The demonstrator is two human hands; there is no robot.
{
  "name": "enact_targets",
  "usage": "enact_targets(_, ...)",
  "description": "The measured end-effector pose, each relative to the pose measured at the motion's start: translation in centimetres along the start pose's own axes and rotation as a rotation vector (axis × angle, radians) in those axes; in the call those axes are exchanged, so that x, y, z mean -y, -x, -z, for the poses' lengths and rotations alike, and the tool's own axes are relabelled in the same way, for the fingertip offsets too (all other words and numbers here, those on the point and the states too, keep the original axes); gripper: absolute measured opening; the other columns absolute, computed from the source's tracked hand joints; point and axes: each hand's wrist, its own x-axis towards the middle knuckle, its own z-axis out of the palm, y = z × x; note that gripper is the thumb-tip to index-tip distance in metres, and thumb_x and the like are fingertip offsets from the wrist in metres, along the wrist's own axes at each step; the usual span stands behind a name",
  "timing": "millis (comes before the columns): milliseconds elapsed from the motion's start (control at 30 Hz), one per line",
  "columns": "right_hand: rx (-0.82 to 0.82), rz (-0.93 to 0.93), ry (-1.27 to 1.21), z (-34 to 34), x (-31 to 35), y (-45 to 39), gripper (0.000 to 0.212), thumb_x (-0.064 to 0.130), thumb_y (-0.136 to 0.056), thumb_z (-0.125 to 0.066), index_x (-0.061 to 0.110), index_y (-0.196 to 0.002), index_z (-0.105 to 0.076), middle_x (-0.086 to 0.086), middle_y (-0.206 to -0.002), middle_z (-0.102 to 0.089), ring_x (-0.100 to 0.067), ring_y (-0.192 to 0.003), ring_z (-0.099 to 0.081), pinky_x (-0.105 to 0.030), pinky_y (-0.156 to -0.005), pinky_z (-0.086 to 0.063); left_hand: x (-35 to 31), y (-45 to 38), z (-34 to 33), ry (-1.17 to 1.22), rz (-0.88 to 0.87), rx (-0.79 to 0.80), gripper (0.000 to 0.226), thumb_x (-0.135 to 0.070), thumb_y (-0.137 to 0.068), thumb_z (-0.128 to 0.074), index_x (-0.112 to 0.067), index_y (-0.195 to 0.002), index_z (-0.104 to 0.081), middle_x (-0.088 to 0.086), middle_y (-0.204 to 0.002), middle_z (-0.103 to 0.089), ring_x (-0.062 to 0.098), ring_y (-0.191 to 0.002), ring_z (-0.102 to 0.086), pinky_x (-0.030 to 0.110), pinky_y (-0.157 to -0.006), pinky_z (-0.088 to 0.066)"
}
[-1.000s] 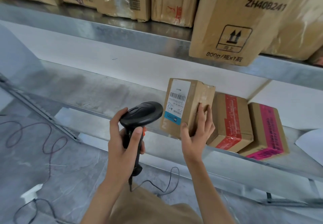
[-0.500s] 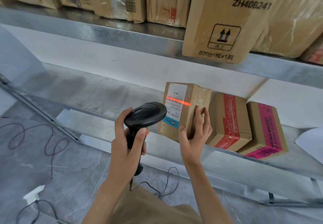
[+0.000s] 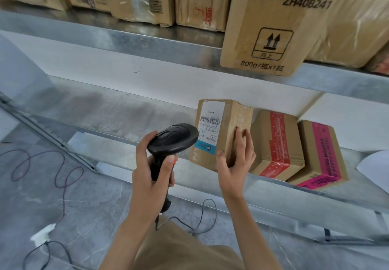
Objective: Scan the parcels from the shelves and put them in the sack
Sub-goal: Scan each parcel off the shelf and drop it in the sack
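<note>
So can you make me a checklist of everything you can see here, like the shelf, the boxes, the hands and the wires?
Surface: lower metal shelf, bare at left.
Job's things: labelled parcel tilted at shelf edge; scanner; no sack seen.
Clutter: red-taped box, pink-taped box, white sheet.
Hands: left hand grips scanner; right hand holds parcel.
Cables: scanner cable; purple cable on floor.
Surroundings: upper shelf with cartons.
</note>
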Motion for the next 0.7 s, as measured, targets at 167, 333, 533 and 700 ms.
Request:
enact_targets(167, 0.02, -0.13, -0.148, 1.4, 2.2, -0.8, 0.068, 0.046, -0.076, -0.055, 0.054, -0.143, -0.042, 0.029, -0.153, -0.027, 0.0, -0.142, -0.022, -0.052, -0.11, -0.043, 0.1, -0.9, -0.2, 0.023, 0.006, 0.047, 0.043, -0.048, -0.087, -0.058, -0.055, -0.127, -0.044, 0.006, -0.085, -0.067, 0.031, -0.056, -0.056, 0.043, -0.057, -0.052)
enact_targets(333, -0.097, -0.186, -0.289, 4.7, 4.3, -2.6, 0.064, 0.042, -0.074, -0.063, 0.051, -0.136, -0.053, 0.021, -0.149, -0.037, -0.013, -0.143, -0.035, -0.045, -0.099, -0.055, -0.2, -3.3, -1.7, 0.048, -0.026, 0.196, 0.044, -0.047, -0.089, -0.057, -0.053, -0.13, -0.042, 0.008, -0.082, -0.066, 0.027, -0.055, -0.056, 0.041, -0.055, -0.051)
enact_targets(533, -0.402, -0.213, -0.326, 9.9, 6.2, -2.9, 0.057, 0.025, -0.078, -0.063, 0.04, -0.132, -0.056, 0.009, -0.147, -0.044, -0.001, -0.133, -0.044, -0.018, -0.086, -0.056, -0.5, -7.0, -5.9, 0.119, -0.057, 0.505, 0.043, -0.038, -0.091, -0.057, -0.049, -0.131, -0.044, 0.011, -0.089, -0.066, 0.031, -0.057, -0.055, 0.039, -0.055, -0.051)
enact_targets(700, -0.702, -0.291, -0.23, 13.9, 6.4, 0.5, 0.059, 0.019, -0.08, -0.059, 0.029, -0.138, -0.054, 0.007, -0.147, -0.044, 0.013, -0.124, -0.046, -0.007, -0.082, -0.05, -0.7, -7.8, -11.2, 0.142, -0.053, 0.792, 0.044, -0.041, -0.09, -0.059, -0.048, -0.13, -0.045, 0.013, -0.082, -0.065, 0.039, -0.058, -0.055, 0.048, -0.055, -0.052)
